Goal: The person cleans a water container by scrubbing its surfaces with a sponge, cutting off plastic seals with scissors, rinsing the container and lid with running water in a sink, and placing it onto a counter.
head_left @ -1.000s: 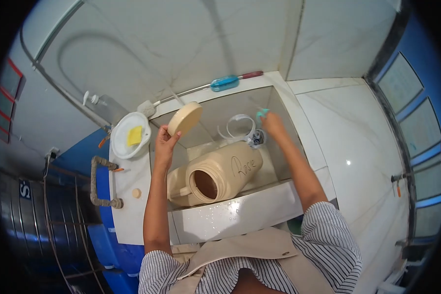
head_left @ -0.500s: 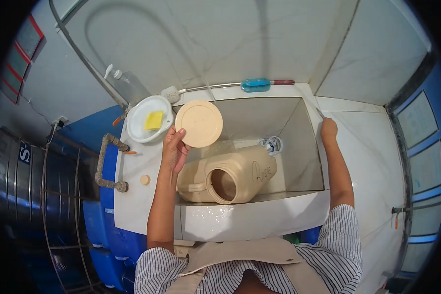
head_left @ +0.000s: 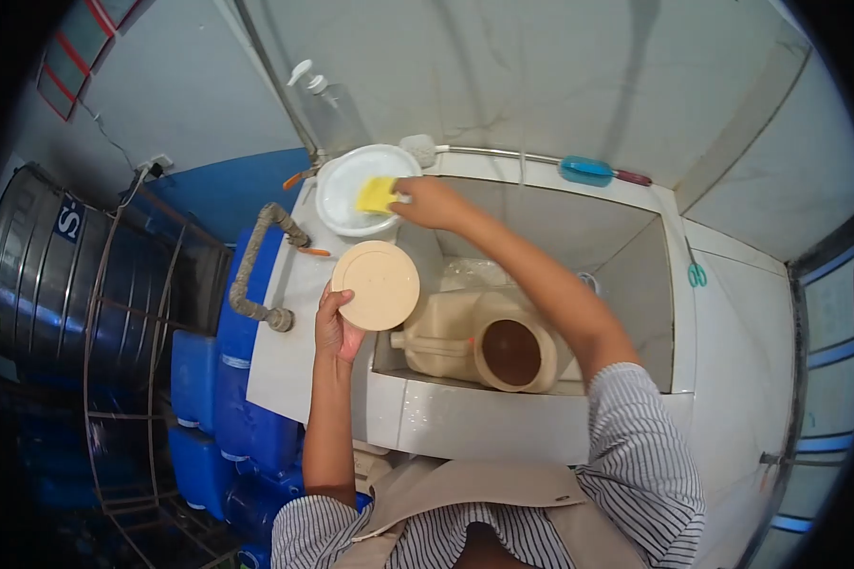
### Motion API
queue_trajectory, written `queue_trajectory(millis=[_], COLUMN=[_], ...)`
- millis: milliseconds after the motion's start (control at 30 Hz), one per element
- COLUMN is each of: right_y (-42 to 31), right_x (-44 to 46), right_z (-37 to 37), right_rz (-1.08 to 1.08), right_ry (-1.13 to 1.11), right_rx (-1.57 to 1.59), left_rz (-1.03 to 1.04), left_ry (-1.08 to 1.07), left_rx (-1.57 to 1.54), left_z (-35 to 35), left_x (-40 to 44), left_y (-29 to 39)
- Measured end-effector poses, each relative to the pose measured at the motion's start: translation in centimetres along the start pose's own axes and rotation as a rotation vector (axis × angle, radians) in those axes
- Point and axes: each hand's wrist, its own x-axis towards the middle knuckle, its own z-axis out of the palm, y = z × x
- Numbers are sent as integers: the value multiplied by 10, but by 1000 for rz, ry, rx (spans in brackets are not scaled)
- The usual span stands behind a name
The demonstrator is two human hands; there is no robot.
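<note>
A beige round lid (head_left: pixel 378 286) is in my left hand (head_left: pixel 340 327), gripped at its lower left edge with the thumb on the face. My right hand (head_left: pixel 431 203) reaches across to the white basin (head_left: pixel 332 213), its fingertips closed on the edge of a yellow sponge (head_left: pixel 377 195). Below my right forearm a large beige jug (head_left: pixel 446 332) lies in the sink (head_left: pixel 626 284), its wide mouth facing me. Green-handled scissors (head_left: pixel 696 274) rest on the counter to the right of the sink.
A clear pump bottle (head_left: pixel 337 114) stands behind the basin. Along the back ledge lies a long-handled white brush (head_left: pixel 417 149) and a blue brush (head_left: pixel 586 171). A pipe (head_left: pixel 247 275) rises at the counter's left, with blue containers (head_left: pixel 194 379) below.
My right hand has let go of the scissors on the right counter and moved left to the sponge. The lid has come down nearer to me. The whole view has shifted.
</note>
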Motion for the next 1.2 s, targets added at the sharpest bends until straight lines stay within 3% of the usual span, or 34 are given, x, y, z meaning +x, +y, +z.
queue_trajectory(millis=[67,133,167,200,267,300,333,400,500,567,600,667,733,767,867,900,967,1000,1067,1200], right_y=[-16,-15,-9,-14,-15,-13,-12,-21,-60,-62,-48,-28,-32,-40,-66,-56,-31,-47,-79,-26], right_x=[37,56,74,77,74,69,59,19,-47,-65,-63,-64,-75,-81,-95,-98,-91,-92,-103,-92], right_z=[42,81,81,75,55,46,41,42,47,39,35,24,23,22,16,14,-7,-6,9,4], right_rz=[1,123,250,252,309,304,310,198,152,-96,-89,327,252,173,54,68,318,312,-145,46], right_ry=[-2,101,-119,-124,-151,-40,-33,189,244,432,443,502,548,561,487,495,638,649,620,435], right_rx=[-156,-558,-457,-457,-163,14,2,141,-88,-84,-93,309,162,25,52,56,307,306,-142,-464], left_rz=[11,12,-7,-32,-34,-29,-34,-2,-82,-119,-127,-166,-147,-220,-226,-240,-167,-162,-193,-449], left_ry=[6,15,-6,-29,-22,-19,-32,-95,-192,-256,-299,-364,-443,-434,-404,-407,-480,-490,-322,-237], left_rx=[-15,-33,-74,-115,-110,-101,-108,-58,31,89,140,149,329,287,132,139,362,368,424,763], left_z=[-9,-20,-26,-30,-35,-32,-29,-13,14,24,33,40,45,50,46,51,66,62,53,52], left_x=[-1,-2,1,2,6,9,14,21,34,38,40,37,46,45,45,37,29,35,44,46], left_y=[11,20,22,24,25,26,25,18,-10,-19,-21,-31,-39,-37,-50,-49,-43,-46,-55,-35])
